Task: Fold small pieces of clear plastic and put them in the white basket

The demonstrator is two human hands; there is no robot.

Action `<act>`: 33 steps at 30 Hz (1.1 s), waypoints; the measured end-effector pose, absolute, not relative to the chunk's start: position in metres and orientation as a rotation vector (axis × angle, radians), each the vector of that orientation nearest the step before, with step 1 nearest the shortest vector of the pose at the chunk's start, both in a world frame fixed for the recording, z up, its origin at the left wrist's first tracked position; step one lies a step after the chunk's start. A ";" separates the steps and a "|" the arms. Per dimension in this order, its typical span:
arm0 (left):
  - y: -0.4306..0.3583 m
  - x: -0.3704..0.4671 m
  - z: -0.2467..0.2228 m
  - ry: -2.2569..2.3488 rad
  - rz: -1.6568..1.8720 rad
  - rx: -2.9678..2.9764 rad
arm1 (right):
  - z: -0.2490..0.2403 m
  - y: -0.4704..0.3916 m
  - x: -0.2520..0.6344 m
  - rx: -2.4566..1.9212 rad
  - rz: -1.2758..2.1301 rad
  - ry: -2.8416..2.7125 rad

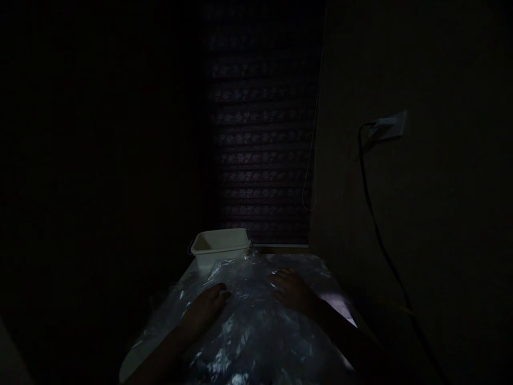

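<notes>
A crumpled, shiny sheet of clear plastic [248, 321] covers most of a white table [136, 355] in very dim light. My left hand [205, 307] is at the left part of the plastic, its fingers curled together and closed on a fold of it. Farther right, my right hand [293, 291] rests on the same sheet with fingers stretched out and apart. Between the two hands the plastic lies wrinkled. Darkness hides the finer detail of the fingers.
A white plastic tub [222, 256] stands at the table's far left, touching the plastic. Behind hangs a patterned blind [256, 139] with a looped cord [308, 198]. On the right wall, a black cable [372, 214] runs down from a socket [388, 127].
</notes>
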State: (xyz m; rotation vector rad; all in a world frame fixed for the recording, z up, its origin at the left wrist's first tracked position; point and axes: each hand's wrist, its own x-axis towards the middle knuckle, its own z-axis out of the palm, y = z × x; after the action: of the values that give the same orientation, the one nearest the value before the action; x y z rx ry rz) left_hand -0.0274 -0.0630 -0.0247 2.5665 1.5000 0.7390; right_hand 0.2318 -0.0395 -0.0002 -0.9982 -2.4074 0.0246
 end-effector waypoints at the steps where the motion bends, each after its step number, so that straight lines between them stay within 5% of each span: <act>1: -0.063 -0.028 -0.027 1.484 0.782 2.516 | 0.000 -0.040 0.231 -0.977 0.046 -2.394; 12: -0.064 -0.018 -0.022 1.276 1.206 1.977 | -0.012 -0.036 0.208 -0.794 0.882 -1.931; 19: -0.067 -0.013 -0.016 1.220 1.150 1.673 | -0.009 -0.041 0.209 -0.824 1.256 -1.694; 33: -0.074 -0.010 -0.005 1.244 1.068 1.478 | -0.009 -0.039 0.204 -0.958 1.143 -1.673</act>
State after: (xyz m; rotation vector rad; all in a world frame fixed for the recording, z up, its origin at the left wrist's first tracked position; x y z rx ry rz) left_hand -0.0099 -0.0742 -0.0054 1.4781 1.2436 1.0682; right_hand 0.2038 -0.0387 -0.0093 -0.9583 -1.6727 1.1433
